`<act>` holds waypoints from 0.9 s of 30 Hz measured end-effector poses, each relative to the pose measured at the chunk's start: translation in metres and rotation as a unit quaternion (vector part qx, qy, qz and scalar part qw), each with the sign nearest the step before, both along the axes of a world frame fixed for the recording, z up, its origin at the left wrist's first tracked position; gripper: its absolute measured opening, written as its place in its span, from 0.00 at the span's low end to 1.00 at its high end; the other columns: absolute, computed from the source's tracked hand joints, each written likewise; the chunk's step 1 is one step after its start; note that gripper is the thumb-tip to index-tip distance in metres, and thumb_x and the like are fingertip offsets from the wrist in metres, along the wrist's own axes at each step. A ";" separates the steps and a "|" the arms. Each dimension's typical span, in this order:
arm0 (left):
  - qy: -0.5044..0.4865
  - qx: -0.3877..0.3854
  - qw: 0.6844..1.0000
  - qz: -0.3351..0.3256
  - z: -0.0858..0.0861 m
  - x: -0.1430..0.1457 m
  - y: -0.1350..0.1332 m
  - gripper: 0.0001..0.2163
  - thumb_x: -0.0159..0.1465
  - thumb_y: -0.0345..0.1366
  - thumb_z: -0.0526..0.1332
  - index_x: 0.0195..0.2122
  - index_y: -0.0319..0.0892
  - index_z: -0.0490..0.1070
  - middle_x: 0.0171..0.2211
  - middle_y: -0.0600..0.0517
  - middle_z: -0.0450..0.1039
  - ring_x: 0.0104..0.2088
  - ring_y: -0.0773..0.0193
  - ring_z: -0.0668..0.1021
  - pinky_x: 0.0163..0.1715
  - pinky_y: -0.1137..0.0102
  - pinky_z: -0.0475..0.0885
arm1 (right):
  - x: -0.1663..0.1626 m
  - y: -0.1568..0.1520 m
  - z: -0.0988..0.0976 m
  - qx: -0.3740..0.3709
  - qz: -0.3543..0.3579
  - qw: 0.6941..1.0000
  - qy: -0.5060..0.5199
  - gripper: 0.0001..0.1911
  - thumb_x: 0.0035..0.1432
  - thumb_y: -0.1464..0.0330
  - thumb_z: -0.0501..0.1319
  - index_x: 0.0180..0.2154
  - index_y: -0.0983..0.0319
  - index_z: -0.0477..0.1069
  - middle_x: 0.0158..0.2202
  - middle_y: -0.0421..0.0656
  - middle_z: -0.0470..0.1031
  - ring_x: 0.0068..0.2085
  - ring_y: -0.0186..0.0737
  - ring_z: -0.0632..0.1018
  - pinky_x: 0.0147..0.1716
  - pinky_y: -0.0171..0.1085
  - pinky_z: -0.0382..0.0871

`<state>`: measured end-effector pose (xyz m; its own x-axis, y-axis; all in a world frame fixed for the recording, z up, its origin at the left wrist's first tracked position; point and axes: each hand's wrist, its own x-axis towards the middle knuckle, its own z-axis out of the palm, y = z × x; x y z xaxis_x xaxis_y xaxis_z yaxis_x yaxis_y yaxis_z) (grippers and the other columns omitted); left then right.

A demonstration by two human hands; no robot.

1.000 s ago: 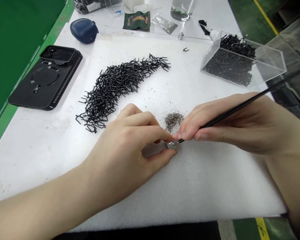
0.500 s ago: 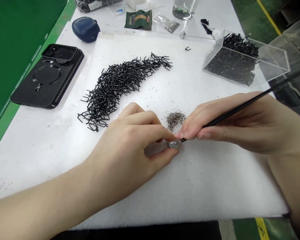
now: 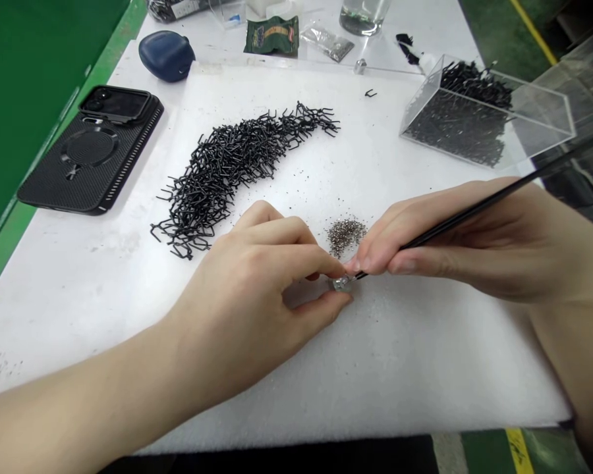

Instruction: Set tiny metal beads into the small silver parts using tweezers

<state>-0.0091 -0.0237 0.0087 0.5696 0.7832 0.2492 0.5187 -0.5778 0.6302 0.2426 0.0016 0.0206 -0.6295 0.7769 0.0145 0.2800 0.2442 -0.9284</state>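
Between the thumb and forefinger of my left hand (image 3: 261, 283) sits a small shiny metal piece (image 3: 342, 283), low against the white foam sheet (image 3: 425, 368). My right hand (image 3: 454, 243) grips a thin black stick-like tool (image 3: 454, 218) like a pen. Its fine tip touches the metal piece or lies right beside it; I cannot tell which. Just beyond the fingertips lies a little heap of tiny brownish metallic grains (image 3: 346, 236). A long curved pile of black Y-shaped pieces (image 3: 237, 158) spreads farther off to the left.
A clear box (image 3: 489, 112) of black pieces stands at the back right. At left are a black phone (image 3: 91, 148) and a blue rounded case (image 3: 167, 56). A green packet (image 3: 271, 36), a small clear bag (image 3: 327, 41) and a glass (image 3: 363, 16) line the back.
Both hands hold the same grip at nearly the same place. The whole view has shifted very slightly; nothing else visibly differs.
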 end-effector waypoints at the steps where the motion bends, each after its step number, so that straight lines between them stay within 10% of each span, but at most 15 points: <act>1: 0.000 0.001 1.000 0.000 0.000 0.001 0.000 0.03 0.65 0.33 0.71 0.39 0.47 0.86 0.32 0.56 0.81 0.36 0.64 0.76 0.41 0.69 0.74 | 0.000 0.000 0.000 -0.001 -0.001 1.000 0.001 0.05 0.65 0.65 0.71 0.40 0.57 0.86 0.39 0.41 0.88 0.41 0.39 0.87 0.39 0.32 0.82; 27: 0.006 -0.012 1.000 0.003 0.003 0.002 0.002 0.04 0.64 0.33 0.71 0.39 0.47 0.86 0.32 0.55 0.82 0.38 0.62 0.76 0.41 0.68 0.75 | 0.002 0.000 -0.001 -0.004 0.010 1.000 0.006 0.05 0.65 0.68 0.70 0.42 0.56 0.86 0.39 0.41 0.88 0.42 0.40 0.87 0.39 0.32 0.82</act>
